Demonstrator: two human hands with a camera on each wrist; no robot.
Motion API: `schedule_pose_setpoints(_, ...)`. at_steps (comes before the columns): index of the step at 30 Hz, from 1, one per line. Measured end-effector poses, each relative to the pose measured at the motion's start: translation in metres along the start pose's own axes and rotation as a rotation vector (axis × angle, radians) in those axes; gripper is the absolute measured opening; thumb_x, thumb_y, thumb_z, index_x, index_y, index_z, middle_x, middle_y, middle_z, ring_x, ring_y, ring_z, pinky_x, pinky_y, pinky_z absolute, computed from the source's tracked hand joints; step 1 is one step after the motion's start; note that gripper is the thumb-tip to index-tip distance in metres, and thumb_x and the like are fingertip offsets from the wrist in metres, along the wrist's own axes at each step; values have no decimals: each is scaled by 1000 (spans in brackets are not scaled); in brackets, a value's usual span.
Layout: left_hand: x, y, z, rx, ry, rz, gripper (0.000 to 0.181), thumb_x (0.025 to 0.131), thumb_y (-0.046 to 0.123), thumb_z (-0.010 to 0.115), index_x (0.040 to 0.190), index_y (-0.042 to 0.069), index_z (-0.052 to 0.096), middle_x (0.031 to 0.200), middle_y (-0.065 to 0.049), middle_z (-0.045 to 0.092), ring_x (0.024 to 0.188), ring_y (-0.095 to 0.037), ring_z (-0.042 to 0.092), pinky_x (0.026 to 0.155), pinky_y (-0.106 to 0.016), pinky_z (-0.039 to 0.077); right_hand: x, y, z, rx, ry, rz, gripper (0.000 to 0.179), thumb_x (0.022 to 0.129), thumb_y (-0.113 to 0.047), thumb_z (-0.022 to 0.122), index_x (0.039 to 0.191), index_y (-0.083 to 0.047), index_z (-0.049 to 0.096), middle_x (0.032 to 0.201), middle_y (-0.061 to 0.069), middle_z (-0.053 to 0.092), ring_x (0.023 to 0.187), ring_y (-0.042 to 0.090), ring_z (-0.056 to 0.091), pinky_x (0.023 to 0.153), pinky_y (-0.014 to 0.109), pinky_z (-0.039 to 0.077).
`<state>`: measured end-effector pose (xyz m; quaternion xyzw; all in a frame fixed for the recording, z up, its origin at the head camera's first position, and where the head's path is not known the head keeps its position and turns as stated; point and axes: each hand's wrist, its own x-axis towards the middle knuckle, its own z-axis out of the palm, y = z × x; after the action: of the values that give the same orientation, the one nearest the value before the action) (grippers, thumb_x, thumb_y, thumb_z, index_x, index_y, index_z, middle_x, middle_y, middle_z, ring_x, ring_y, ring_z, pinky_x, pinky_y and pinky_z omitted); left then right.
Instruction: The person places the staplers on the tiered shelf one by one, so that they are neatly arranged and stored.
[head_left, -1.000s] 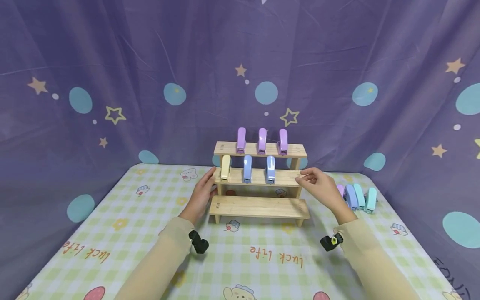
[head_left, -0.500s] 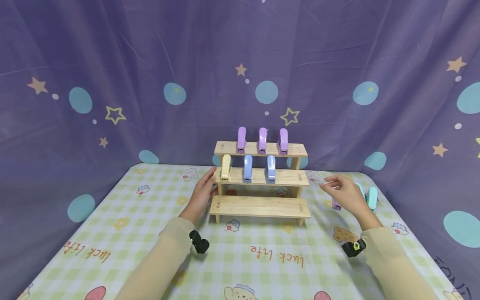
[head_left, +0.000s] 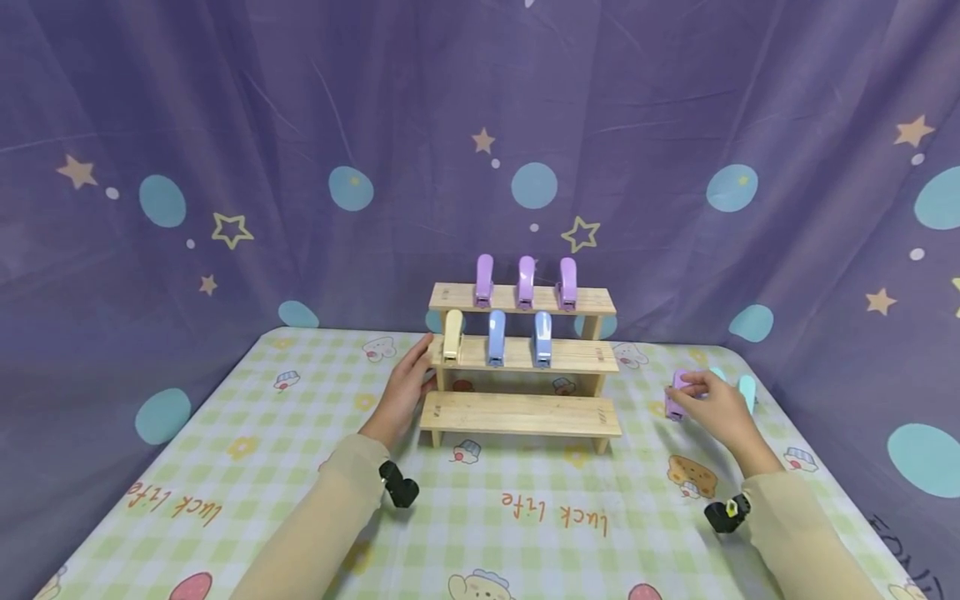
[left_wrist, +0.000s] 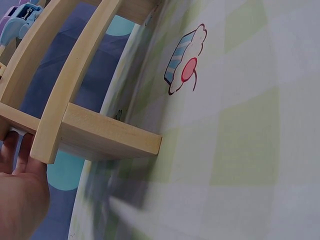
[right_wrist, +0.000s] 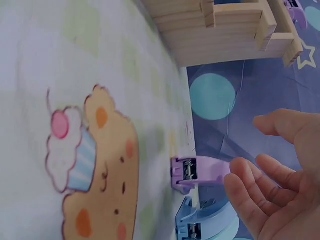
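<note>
Left hand [head_left: 403,392] rests extended fingers against the tiered wooden rack [head_left: 517,412], likely steadying it. Right hand [head_left: 716,408] spreads loosely by a purple stapler [right_wrist: 210,170].

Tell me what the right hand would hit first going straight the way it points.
Probably the purple stapler on the table: the right hand points toward it, its fingers overlapping it in the right wrist view; whether they touch is unclear.
</note>
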<state>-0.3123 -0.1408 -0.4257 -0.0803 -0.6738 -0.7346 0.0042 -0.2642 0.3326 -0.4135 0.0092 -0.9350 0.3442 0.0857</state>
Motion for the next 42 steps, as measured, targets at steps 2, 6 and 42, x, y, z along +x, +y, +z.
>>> schedule_pose_setpoints(2, 0, 0, 0, 0, -2, 3, 52, 111, 30, 39, 160, 22, 27, 159, -4, 36, 139, -28, 42, 112, -41, 39, 0, 4, 1, -11, -6, 2, 61, 99, -40, 63, 133, 9, 52, 117, 28, 64, 106, 46, 60, 82, 54, 53)
schedule_pose_setpoints(6, 1, -1, 1, -6, -2, 11, 52, 111, 29, 39, 161, 20, 26, 159, -5, 35, 139, -28, 42, 112, -41, 40, 1, 11, 2, -28, -15, 10, 62, 99, -40, 64, 133, 10, 51, 117, 29, 65, 107, 49, 59, 85, 57, 51)
schedule_pose_setpoints(42, 2, -1, 1, -15, 3, 5, 53, 111, 29, 40, 160, 19, 26, 158, -6, 37, 138, -30, 42, 112, -43, 40, 19, 27, 21, 56, -119, 131, 65, 97, -16, 61, 140, 24, 33, 113, 35, 61, 71, 16, 68, 62, 30, 60)
